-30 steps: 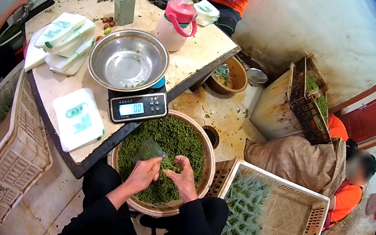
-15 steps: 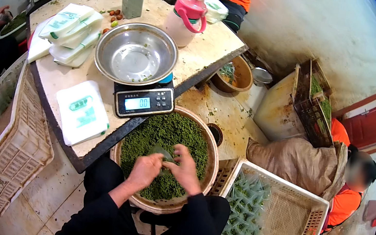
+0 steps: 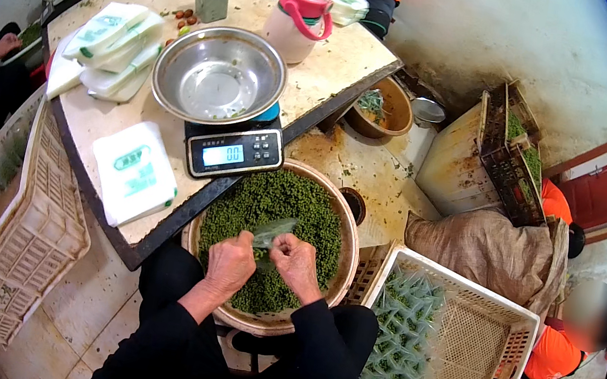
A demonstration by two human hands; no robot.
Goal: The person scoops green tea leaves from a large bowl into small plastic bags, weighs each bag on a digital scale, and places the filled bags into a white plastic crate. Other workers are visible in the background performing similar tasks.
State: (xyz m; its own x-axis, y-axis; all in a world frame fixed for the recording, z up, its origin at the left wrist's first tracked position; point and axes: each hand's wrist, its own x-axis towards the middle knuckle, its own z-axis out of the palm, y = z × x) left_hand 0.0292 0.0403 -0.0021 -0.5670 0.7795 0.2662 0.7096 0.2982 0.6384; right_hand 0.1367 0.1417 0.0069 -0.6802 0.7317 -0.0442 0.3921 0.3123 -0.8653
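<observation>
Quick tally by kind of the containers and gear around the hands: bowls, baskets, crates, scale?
Steel bowl on the scale: 1
Digital scale: 1
Round basket of green bits under the left hand and right hand: 1
White plastic crates, one right, one left: 2
Pink-lidded jug: 1
Total: 6

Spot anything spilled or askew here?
Yes. Green bits lie scattered on the table at its far end, and debris stains the floor beside the brown bowl. The dark crate sits tilted on the drum. Both hands, left hand and right hand, hold a small clear bag over the basin.
</observation>
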